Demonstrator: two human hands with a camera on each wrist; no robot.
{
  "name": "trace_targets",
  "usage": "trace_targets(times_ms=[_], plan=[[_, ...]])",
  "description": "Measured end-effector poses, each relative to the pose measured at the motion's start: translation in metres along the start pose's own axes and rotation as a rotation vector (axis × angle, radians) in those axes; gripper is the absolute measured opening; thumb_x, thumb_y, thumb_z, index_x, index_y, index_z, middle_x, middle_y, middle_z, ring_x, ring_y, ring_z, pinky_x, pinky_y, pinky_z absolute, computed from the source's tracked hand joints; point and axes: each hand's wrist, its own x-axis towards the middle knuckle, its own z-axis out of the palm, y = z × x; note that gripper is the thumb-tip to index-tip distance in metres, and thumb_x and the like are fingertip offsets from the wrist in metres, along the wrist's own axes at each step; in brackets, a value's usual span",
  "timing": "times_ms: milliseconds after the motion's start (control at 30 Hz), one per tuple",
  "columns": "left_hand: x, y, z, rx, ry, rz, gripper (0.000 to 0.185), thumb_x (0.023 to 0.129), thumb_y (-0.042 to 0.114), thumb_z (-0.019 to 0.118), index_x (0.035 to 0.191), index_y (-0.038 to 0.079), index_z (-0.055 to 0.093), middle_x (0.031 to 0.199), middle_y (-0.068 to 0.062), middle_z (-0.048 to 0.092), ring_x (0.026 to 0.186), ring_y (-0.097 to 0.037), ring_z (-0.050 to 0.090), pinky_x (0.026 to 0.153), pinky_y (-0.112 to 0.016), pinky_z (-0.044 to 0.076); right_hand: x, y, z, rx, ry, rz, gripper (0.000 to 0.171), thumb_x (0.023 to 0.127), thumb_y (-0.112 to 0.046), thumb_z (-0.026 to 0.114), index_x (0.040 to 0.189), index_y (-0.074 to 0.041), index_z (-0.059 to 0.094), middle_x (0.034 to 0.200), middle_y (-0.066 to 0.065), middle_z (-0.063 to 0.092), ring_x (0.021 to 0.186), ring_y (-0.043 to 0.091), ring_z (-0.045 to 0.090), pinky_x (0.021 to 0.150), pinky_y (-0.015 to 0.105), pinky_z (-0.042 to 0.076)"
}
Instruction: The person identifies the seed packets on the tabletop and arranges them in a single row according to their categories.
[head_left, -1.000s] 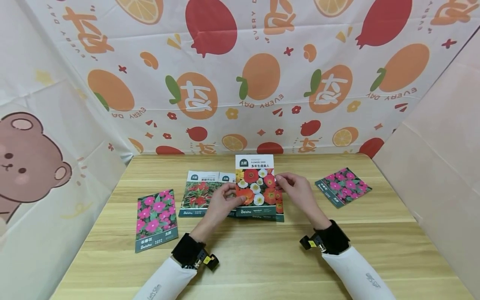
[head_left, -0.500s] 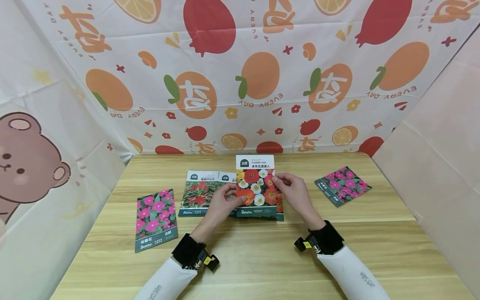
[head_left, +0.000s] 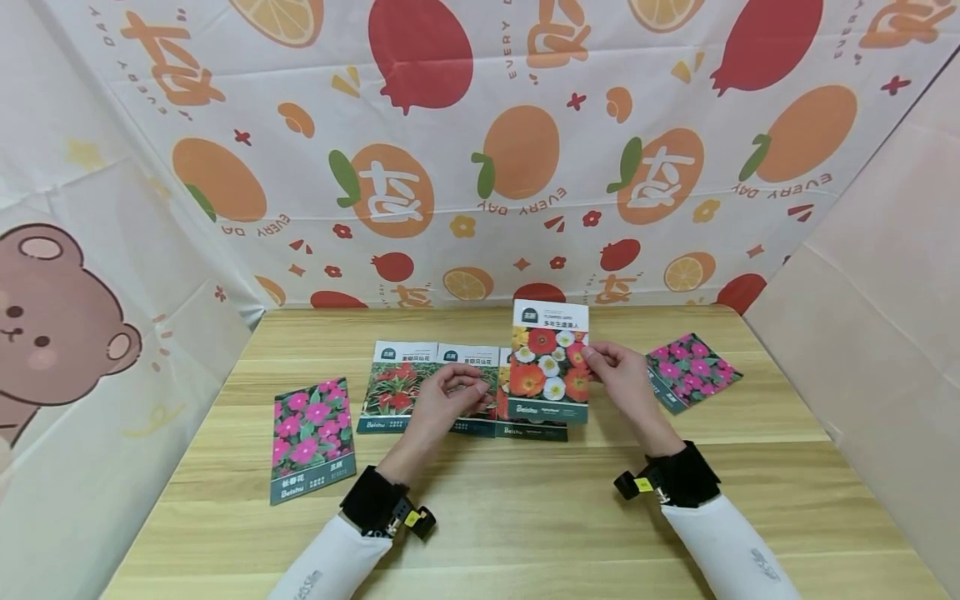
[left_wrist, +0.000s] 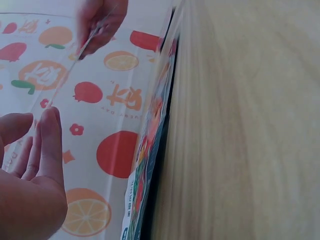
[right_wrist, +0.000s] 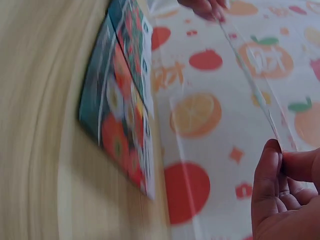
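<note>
My right hand [head_left: 628, 387] pinches the right edge of a flower seed packet [head_left: 550, 362] with orange, red and white poppies, raised above the table. In the right wrist view, thumb and fingertips grip this packet [right_wrist: 250, 80], seen edge-on. My left hand [head_left: 441, 407] hovers over the middle packet with fingers loosely bent; in the left wrist view its thumb stands apart from the fingers. Under the raised packet lies another poppy packet [head_left: 532, 432], mostly hidden. Left of it, two packets with red flowers, the outer one [head_left: 393, 392] and the middle one [head_left: 471, 423], lie side by side.
A pink-flower packet [head_left: 311, 433] lies slightly turned at the left. A second pink-flower packet [head_left: 696, 372] lies at an angle on the right, partly behind the right hand. Fruit-print cloth [head_left: 480, 233] rises behind the wooden table [head_left: 525, 525].
My left hand has let go of the raised poppy packet. My right hand has carried it rightward and slightly up, uncovering the middle red-flower packet and part of the lower poppy packet.
</note>
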Motion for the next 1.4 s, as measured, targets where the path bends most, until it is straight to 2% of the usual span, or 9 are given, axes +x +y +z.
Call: trace_targets(times_ms=[167, 300, 467, 633, 833, 1033, 1167, 1333, 1400], plan=[[-0.001, 0.003, -0.003, 0.015, 0.000, -0.004, 0.034, 0.099, 0.005, 0.069, 0.130, -0.002, 0.059, 0.117, -0.029, 0.065, 0.108, -0.048, 0.067, 0.097, -0.054, 0.053, 0.006, 0.014, -0.030, -0.059, 0.036, 0.041, 0.042, 0.108, -0.024, 0.060, 0.133, 0.010, 0.062, 0.102, 0.011, 0.073, 0.079, 0.000, 0.066, 0.080, 0.028, 0.061], [-0.001, 0.004, -0.003, 0.010, 0.000, -0.002, 0.032, 0.099, 0.002, 0.068, 0.130, -0.002, 0.059, 0.117, -0.029, 0.065, 0.107, -0.047, 0.068, 0.097, -0.054, 0.054, 0.009, 0.026, -0.049, -0.119, 0.030, 0.067, 0.044, 0.108, -0.024, 0.058, 0.134, 0.011, 0.061, 0.104, 0.010, 0.071, 0.080, -0.001, 0.063, 0.077, 0.026, 0.059], [-0.001, 0.005, -0.002, 0.002, 0.016, 0.003, 0.028, 0.098, -0.002, 0.067, 0.126, -0.002, 0.061, 0.113, -0.026, 0.067, 0.105, -0.048, 0.069, 0.095, -0.053, 0.055, 0.010, 0.040, -0.062, -0.237, 0.007, 0.077, 0.040, 0.109, -0.023, 0.055, 0.131, 0.011, 0.064, 0.105, 0.013, 0.070, 0.081, 0.005, 0.060, 0.072, 0.026, 0.055], [0.000, 0.004, -0.001, 0.009, 0.016, 0.005, 0.027, 0.098, -0.003, 0.066, 0.125, -0.003, 0.061, 0.113, -0.026, 0.068, 0.107, -0.051, 0.068, 0.095, -0.055, 0.054, 0.012, 0.052, -0.067, -0.313, -0.015, 0.078, 0.040, 0.110, -0.022, 0.055, 0.129, 0.011, 0.065, 0.105, 0.017, 0.071, 0.079, 0.010, 0.058, 0.065, 0.024, 0.049], [0.000, 0.004, 0.000, 0.013, 0.012, 0.002, 0.028, 0.098, -0.004, 0.067, 0.125, -0.003, 0.061, 0.113, -0.026, 0.068, 0.107, -0.049, 0.068, 0.094, -0.053, 0.056, 0.014, 0.061, -0.070, -0.364, -0.061, 0.077, 0.036, 0.110, -0.020, 0.055, 0.121, 0.012, 0.067, 0.094, 0.014, 0.070, 0.076, 0.016, 0.054, 0.060, 0.025, 0.042], [-0.001, 0.006, 0.001, 0.020, 0.009, 0.000, 0.027, 0.098, -0.003, 0.067, 0.124, -0.003, 0.061, 0.113, -0.026, 0.068, 0.101, -0.038, 0.073, 0.089, -0.043, 0.060, 0.016, 0.066, -0.069, -0.410, -0.072, 0.095, 0.036, 0.109, -0.020, 0.057, 0.120, 0.013, 0.068, 0.100, 0.020, 0.071, 0.078, 0.015, 0.059, 0.062, 0.024, 0.045], [0.000, 0.005, 0.001, 0.025, 0.022, -0.003, 0.027, 0.097, -0.004, 0.067, 0.123, -0.002, 0.062, 0.111, -0.022, 0.069, 0.098, -0.033, 0.074, 0.088, -0.042, 0.061, 0.016, 0.066, -0.068, -0.408, -0.082, 0.092, 0.036, 0.108, -0.019, 0.058, 0.118, 0.014, 0.069, 0.098, 0.019, 0.072, 0.077, 0.015, 0.061, 0.060, 0.024, 0.047], [0.000, 0.005, 0.002, 0.054, 0.036, -0.001, 0.026, 0.097, -0.002, 0.069, 0.122, -0.001, 0.064, 0.111, -0.021, 0.069, 0.104, -0.043, 0.070, 0.090, -0.046, 0.060, 0.017, 0.067, -0.069, -0.444, -0.083, 0.089, 0.037, 0.108, -0.023, 0.058, 0.108, 0.010, 0.074, 0.090, 0.013, 0.073, 0.072, 0.014, 0.063, 0.060, 0.025, 0.048], [-0.001, 0.005, 0.001, 0.064, 0.037, -0.002, 0.026, 0.097, 0.000, 0.069, 0.123, 0.000, 0.064, 0.113, -0.022, 0.068, 0.107, -0.046, 0.067, 0.091, -0.047, 0.059, 0.017, 0.067, -0.070, -0.493, -0.091, 0.067, 0.038, 0.108, -0.027, 0.057, 0.100, 0.006, 0.076, 0.082, 0.009, 0.071, 0.066, 0.014, 0.058, 0.056, 0.026, 0.043]])
